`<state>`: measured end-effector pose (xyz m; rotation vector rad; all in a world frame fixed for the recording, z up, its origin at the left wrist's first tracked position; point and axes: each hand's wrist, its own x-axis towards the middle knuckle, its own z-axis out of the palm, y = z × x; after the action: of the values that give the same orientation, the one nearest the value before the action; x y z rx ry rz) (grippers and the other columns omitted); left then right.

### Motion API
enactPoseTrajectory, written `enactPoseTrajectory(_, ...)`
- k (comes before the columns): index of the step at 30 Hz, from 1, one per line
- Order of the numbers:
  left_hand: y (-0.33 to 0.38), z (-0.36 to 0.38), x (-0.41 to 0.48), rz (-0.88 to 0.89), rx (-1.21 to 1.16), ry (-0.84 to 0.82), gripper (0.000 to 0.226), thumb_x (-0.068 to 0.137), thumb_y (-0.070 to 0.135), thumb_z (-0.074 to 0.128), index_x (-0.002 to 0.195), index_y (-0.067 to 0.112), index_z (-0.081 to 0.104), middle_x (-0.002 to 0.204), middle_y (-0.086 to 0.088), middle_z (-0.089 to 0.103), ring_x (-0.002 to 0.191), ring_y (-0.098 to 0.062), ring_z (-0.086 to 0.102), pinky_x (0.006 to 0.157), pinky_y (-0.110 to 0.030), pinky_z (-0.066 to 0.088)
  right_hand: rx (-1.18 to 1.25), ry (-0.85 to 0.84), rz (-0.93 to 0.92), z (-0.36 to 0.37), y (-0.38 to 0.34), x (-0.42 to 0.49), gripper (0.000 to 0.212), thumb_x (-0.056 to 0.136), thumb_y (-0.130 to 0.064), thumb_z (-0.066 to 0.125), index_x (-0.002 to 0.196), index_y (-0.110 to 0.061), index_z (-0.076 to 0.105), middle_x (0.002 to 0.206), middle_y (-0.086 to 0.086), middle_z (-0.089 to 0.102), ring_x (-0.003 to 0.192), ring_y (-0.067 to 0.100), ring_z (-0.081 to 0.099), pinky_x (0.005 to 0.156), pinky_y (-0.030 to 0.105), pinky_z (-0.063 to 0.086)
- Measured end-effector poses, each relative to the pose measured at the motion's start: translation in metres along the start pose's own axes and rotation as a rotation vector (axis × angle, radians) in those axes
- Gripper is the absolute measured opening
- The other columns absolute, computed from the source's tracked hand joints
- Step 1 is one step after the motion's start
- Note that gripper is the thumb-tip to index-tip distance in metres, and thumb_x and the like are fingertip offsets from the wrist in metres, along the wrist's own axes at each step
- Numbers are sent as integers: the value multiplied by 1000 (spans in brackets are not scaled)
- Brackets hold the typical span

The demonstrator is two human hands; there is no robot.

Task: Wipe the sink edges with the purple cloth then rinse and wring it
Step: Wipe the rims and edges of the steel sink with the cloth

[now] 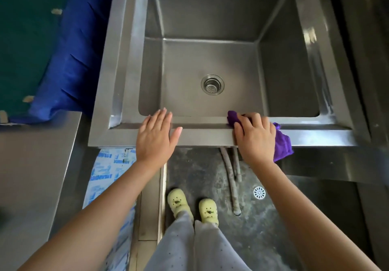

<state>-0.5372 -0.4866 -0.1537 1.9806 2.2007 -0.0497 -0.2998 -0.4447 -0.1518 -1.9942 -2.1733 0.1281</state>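
Observation:
A deep steel sink (202,133) fills the upper middle of the head view, with a round drain strainer (212,84) in its floor. My right hand (255,137) grips the purple cloth (283,144) on the sink's near edge, right of centre, fingers curled over the bunched fabric. One end of the cloth pokes out past my fingertips toward the basin, and the other end hangs off the front lip. My left hand (156,137) rests flat on the same near edge, fingers straight and holding nothing.
A blue plastic sheet (69,60) drapes beside the sink's left rim. A steel counter (35,165) stands at lower left. Below the sink, two hoses (231,176) run down to a dark floor with a white floor drain (259,193). My feet in yellow-green clogs (179,203) stand there.

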Motion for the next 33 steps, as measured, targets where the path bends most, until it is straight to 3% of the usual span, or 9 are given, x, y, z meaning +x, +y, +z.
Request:
enactPoseTrajectory(4, 0, 0, 0, -9, -8, 14, 70, 93, 49, 7, 139, 9, 42, 148, -7, 40, 139, -20, 34, 114, -36, 19, -63, 16, -13, 5, -40, -4, 32, 92, -37, 36, 89, -17, 60, 85, 6, 61, 79, 31, 53, 72, 38, 42)
enactPoseTrajectory(11, 2, -1, -1, -11, -20, 31, 72, 92, 49, 5, 138, 9, 43, 147, -8, 41, 138, -20, 34, 114, -35, 20, 3, 29, -209, 18, -100, -7, 23, 91, -32, 41, 85, -17, 57, 82, 3, 59, 73, 28, 51, 67, 38, 39)
enactPoseTrajectory(15, 1, -2, 0, -16, -40, 19, 74, 90, 52, 6, 141, 11, 40, 150, -7, 36, 141, -19, 29, 116, -36, 17, -27, 62, -220, 17, -75, -6, 23, 92, -34, 42, 83, -18, 56, 83, 2, 58, 72, 28, 49, 66, 37, 35)
enactPoseTrajectory(18, 12, -4, 4, -30, -52, -40, 73, 90, 53, 6, 146, 12, 29, 155, -7, 24, 145, -18, 16, 118, -33, 6, -58, 45, -167, 12, -41, -2, 24, 92, -34, 40, 85, -18, 56, 87, 2, 60, 76, 28, 50, 69, 39, 37)
enactPoseTrajectory(21, 45, -1, 5, 75, -51, -55, 74, 91, 54, 3, 148, 11, 22, 157, -7, 19, 146, -18, 13, 117, -31, -1, -88, 57, -120, 6, -6, 1, 24, 92, -33, 40, 84, -17, 57, 85, 2, 59, 76, 29, 49, 69, 38, 36)
enactPoseTrajectory(23, 72, 4, 8, 129, -50, -57, 75, 90, 54, 1, 148, 11, 22, 157, -8, 20, 146, -18, 14, 118, -32, 0, -100, 66, -90, 2, 11, 2, 24, 92, -32, 40, 82, -17, 57, 84, 3, 59, 76, 29, 50, 69, 38, 37)
enactPoseTrajectory(28, 124, 9, 16, 170, -58, -84, 60, 99, 45, 19, 148, 10, 21, 157, -9, 18, 146, -19, 12, 119, -33, 2, -87, 64, -52, -5, 45, 5, 25, 92, -30, 39, 83, -14, 56, 86, 5, 59, 79, 31, 50, 71, 41, 38)
enactPoseTrajectory(33, 156, 12, 20, 168, -39, -82, 59, 99, 43, 15, 148, 9, 19, 157, -9, 17, 146, -20, 11, 118, -33, 1, -91, 18, -1, -13, 94, 11, 29, 93, -31, 33, 88, -13, 55, 93, 7, 59, 86, 32, 49, 76, 42, 37)
